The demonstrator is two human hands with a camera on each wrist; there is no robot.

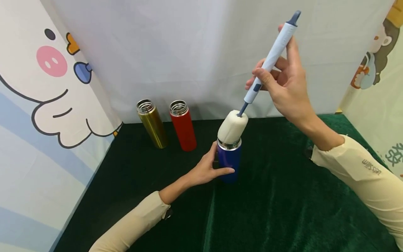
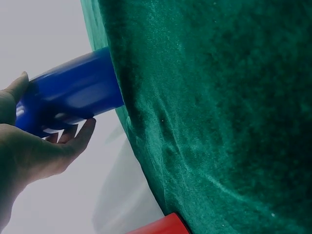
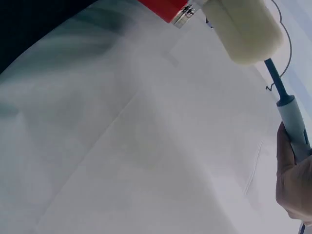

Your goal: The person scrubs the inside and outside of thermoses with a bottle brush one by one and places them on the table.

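A blue bottle [image 1: 229, 162] with a bare metal neck stands upright on the green cloth. My left hand [image 1: 204, 168] grips its side, thumb across the front; the left wrist view shows fingers wrapped about the blue bottle [image 2: 78, 87]. Up and to the right, my right hand [image 1: 289, 80] holds the light blue handle of a sponge bottle brush [image 1: 274, 52], tilted with its top to the right. Its white sponge head [image 1: 232, 127] sits at the bottle's mouth, most of it above the rim. In the right wrist view the sponge head [image 3: 246, 29] hides part of the scene.
A gold bottle [image 1: 153, 126] and a red bottle [image 1: 183, 127], both uncapped, stand to the left near the back edge. Green velvet cloth [image 1: 270, 210] covers the table. A white curtain [image 1: 176, 52] hangs behind, with cartoon-printed panels [image 1: 37, 105] at the sides.
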